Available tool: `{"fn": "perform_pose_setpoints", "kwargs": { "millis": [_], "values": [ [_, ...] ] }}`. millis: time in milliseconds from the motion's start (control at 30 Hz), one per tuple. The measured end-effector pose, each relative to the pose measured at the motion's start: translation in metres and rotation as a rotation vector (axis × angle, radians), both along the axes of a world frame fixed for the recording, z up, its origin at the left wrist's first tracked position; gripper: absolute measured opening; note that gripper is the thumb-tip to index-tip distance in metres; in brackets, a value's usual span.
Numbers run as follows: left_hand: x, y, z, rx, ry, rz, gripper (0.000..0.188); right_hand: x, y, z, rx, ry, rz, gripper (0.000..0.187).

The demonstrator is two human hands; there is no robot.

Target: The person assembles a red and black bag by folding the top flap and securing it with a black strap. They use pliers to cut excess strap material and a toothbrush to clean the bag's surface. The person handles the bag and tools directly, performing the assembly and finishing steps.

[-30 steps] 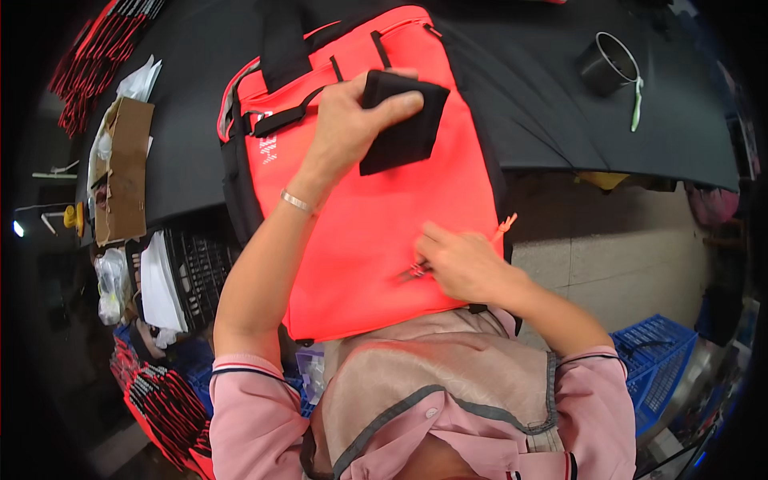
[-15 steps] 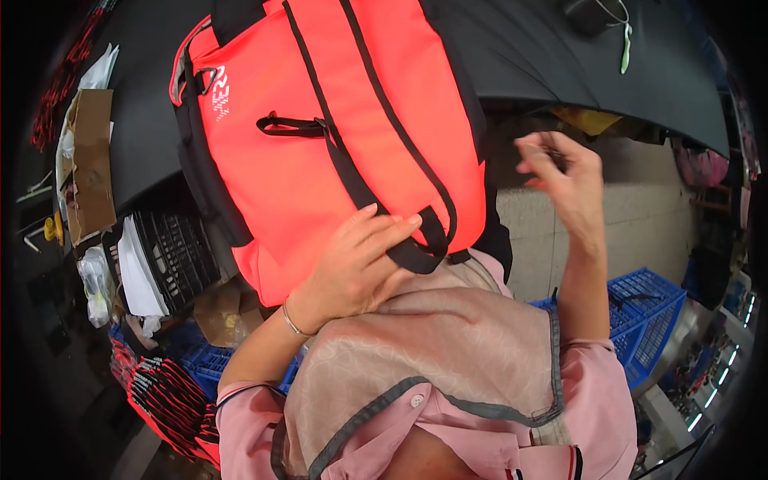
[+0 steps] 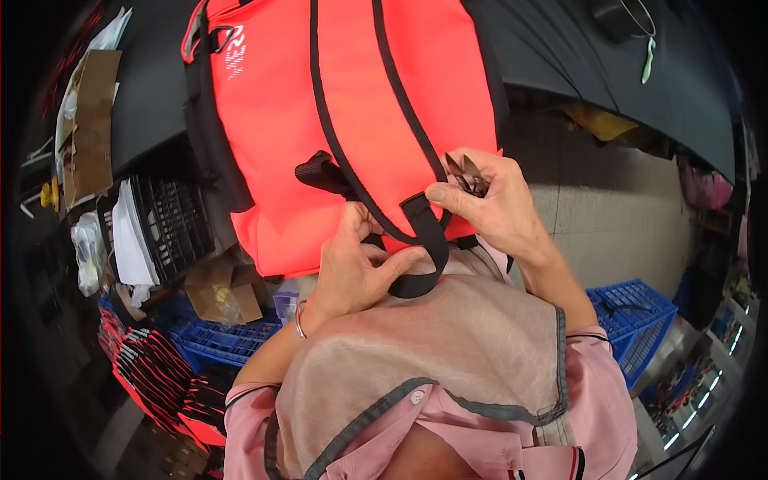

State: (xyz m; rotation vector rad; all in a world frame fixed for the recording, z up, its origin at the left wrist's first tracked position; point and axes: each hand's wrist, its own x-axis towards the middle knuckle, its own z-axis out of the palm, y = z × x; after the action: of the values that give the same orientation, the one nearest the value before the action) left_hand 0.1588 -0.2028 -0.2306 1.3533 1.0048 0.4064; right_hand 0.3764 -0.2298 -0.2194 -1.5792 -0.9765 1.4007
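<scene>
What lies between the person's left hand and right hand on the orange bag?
In the head view, a black webbing strap loop of the orange bag lies between the left hand and the right hand, which holds small snips.

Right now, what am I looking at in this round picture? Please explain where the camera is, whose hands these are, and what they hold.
The camera sits on a person's head and looks down, so the picture bends at its rim. No machine is here, only two bare hands. The forearms in pink sleeves come from the lower edge. An orange bag with black trim lies on a black table and hangs over its near edge. The left hand pinches a black strap at the bag's lower edge. The right hand holds small black snips beside that strap. At the left stand a black crate and cardboard boxes; blue crates stand on the floor.
</scene>
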Motion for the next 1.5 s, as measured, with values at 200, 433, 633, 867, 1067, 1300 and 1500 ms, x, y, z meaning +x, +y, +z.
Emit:
{"fn": "perform_pose_setpoints", "kwargs": {
  "millis": [200,433,633,867,1067,1300,1500],
  "values": [
    [0.006,0.004,0.006,-0.38,-0.317,0.252,0.044,-0.019,0.012,-0.004,0.149,0.177,-0.043,0.015],
    [0.006,0.018,-0.005,0.908,0.149,0.156,0.027,-0.016,0.077,0.013,0.241,0.018,-0.146,0.02],
    [-0.004,0.071,-0.01,1.57,0.169,-0.156,0.015,-0.014,0.09,-0.018,0.129,0.065,-0.073,0.028],
    [0.003,0.084,-0.027,1.369,-0.062,-0.335,0.021,-0.002,0.07,-0.026,0.126,-0.19,-0.079,0.028],
    [0.006,0.081,-0.034,1.323,-0.047,-0.323,0.023,0.011,0.012,0.001,0.317,-0.389,-0.188,0.035],
    [0.009,0.082,-0.04,1.277,-0.054,-0.331,0.042,0.01,-0.023,-0.011,0.593,-1.023,0.039,0.038],
    [0.006,0.083,-0.046,1.299,-0.041,-0.33,0.04,0.004,-0.017,-0.012,0.669,-1.19,0.093,0.039]
  ]
}}
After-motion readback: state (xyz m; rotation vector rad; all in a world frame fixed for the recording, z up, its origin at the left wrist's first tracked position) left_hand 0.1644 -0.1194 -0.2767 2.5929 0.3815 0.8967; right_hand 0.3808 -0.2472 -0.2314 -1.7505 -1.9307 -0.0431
